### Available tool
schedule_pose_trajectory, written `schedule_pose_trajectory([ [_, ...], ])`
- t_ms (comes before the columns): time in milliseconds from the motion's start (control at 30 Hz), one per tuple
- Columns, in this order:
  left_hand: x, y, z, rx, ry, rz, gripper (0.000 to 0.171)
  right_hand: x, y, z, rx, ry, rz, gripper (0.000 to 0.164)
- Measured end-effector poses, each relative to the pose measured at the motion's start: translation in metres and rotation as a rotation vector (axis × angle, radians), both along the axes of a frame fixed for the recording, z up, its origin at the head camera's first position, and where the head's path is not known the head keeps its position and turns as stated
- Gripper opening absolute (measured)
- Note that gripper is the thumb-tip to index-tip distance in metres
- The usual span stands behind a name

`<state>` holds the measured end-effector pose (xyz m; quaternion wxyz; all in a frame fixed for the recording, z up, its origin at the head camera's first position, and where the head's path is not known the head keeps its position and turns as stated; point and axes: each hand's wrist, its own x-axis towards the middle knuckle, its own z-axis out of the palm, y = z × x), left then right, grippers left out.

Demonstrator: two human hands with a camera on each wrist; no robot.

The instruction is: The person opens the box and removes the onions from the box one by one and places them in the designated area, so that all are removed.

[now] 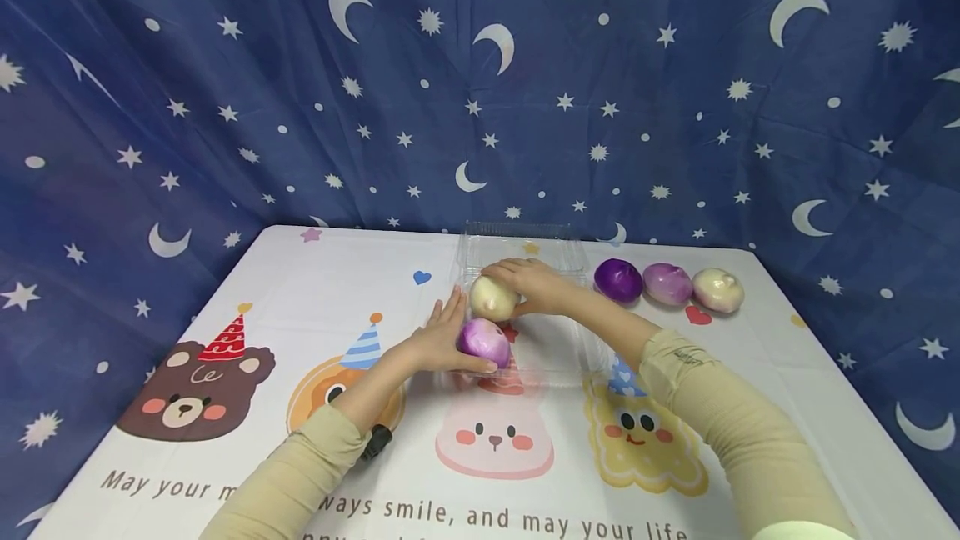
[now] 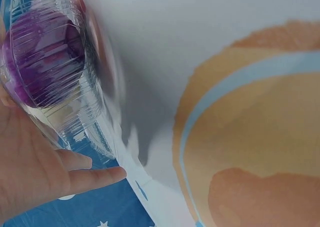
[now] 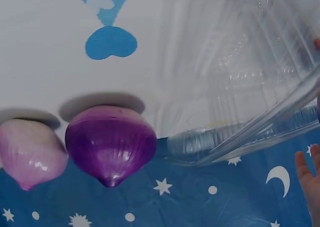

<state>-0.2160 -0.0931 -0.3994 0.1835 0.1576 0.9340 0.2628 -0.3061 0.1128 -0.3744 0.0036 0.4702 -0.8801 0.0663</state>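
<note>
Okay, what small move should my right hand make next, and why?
Probably let go of the pale onion: your right hand holds it inside the clear container, beside the purple-pink onion, and three more onions lie outside.

The person is wearing long beige sleeves; the left sleeve [image 1: 288,473] and right sleeve [image 1: 742,423] are wrinkling along the forearms. Small dark marks [image 1: 686,357] are showing near the right cuff, and a paler, greenish-white band [image 1: 802,531] is edging that sleeve lower down. The left hand [image 1: 437,342] and right hand [image 1: 536,284] are showing bare.
</note>
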Motion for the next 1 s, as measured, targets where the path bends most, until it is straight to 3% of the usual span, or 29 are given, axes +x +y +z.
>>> schedule_pose_trajectory([
  [467,-0.001,0.001,0.004,0.012,0.001,-0.001,0.123,0.012,0.028,0.012,-0.151,0.019,-0.039,0.075],
  [733,0.0,0.002,0.005,0.008,0.011,-0.002,0.124,0.024,0.039,0.015,-0.209,0.101,-0.036,0.077],
  [1000,0.002,0.002,0.005,-0.006,0.017,0.0,0.125,0.037,0.047,0.015,-0.252,0.061,-0.102,0.079],
])
